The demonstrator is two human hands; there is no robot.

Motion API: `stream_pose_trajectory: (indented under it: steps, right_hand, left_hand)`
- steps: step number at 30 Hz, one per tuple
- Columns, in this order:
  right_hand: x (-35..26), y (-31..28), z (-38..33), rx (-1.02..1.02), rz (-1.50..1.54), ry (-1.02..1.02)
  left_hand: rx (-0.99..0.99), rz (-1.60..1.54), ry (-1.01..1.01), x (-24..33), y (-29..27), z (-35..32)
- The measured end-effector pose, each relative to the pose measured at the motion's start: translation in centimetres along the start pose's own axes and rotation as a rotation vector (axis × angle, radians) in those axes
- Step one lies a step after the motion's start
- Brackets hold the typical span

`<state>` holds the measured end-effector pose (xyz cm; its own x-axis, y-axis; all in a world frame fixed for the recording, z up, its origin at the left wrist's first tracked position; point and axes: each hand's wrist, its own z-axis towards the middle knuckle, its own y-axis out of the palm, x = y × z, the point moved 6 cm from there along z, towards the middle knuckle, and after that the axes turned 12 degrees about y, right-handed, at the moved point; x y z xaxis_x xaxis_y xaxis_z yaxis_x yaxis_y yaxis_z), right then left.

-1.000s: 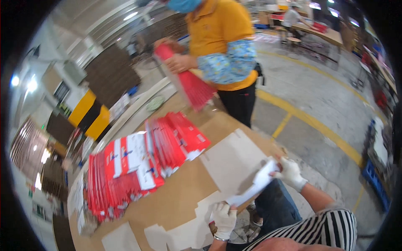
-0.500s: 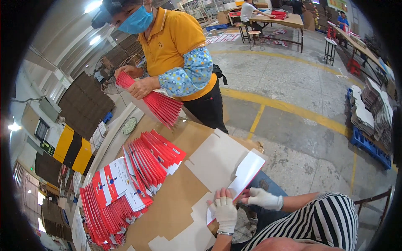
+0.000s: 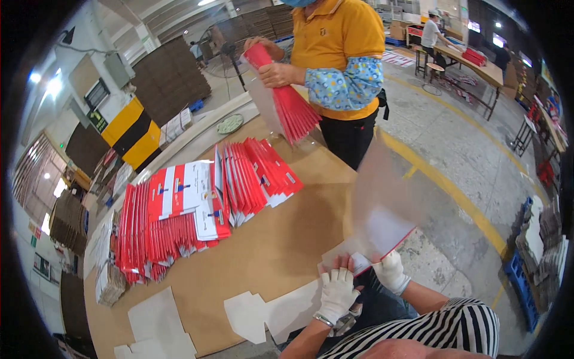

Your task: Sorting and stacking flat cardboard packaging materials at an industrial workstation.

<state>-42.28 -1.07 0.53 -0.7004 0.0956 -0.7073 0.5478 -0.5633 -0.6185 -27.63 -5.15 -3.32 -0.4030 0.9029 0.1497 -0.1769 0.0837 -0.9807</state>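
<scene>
Head view: both gloved hands sit low in the frame, right of centre, at the near edge of the brown table (image 3: 281,251). Left hand (image 3: 336,291) lies fingers closed down over the lower end of a white card (image 3: 382,230) with a red edge. Right hand (image 3: 391,270), just beside it, pinches the same card from the right side. The card rises from the hands toward the upper right, motion-blurred, its top part only a pale smear.

Compared with half a second ago, the card stands steeper and higher, and the two hands are closer together. The view has swung, so the co-worker (image 3: 341,66) in the yellow shirt now fills the upper centre with the face out of frame.

The co-worker grips a fan of red cards (image 3: 287,102) in both hands above the table's far edge. A long overlapping row of red-and-white cards (image 3: 197,209) lies across the table, centre-left. Flat white blanks (image 3: 269,311) lie at the lower centre.
</scene>
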Motion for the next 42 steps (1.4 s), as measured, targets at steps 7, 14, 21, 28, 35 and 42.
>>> stream_pose_trajectory:
  steps: [7, 14, 21, 28, 35, 42]
  right_hand:
    - [-1.8, 4.7, 0.5, -0.24, -0.379, -0.565]
    - [1.3, 4.8, 2.6, -0.315, -0.435, -0.444]
    - [3.3, 4.9, 3.0, -0.35, -0.377, -0.38]
    - [4.0, 3.1, 3.9, -0.247, -0.038, -0.172]
    - [-3.6, 7.2, 0.4, -0.588, -0.464, -0.611]
    - [-4.6, 8.7, -1.6, -0.635, -0.495, -0.705]
  left_hand:
    - [-0.184, -0.472, -0.15, -0.4, 0.6, -0.9]
    - [0.1, 0.11, -0.134, -2.9, -1.4, -15.2]
    - [0.319, -0.191, -0.15, -7.5, -5.5, -18.4]
    - [0.581, -0.264, -0.563, -12.0, -3.5, -16.0]
    - [0.182, -0.012, -0.44, -10.0, -3.1, -12.5]
    - [-0.3, 0.113, -0.341, -7.2, -6.8, -16.7]
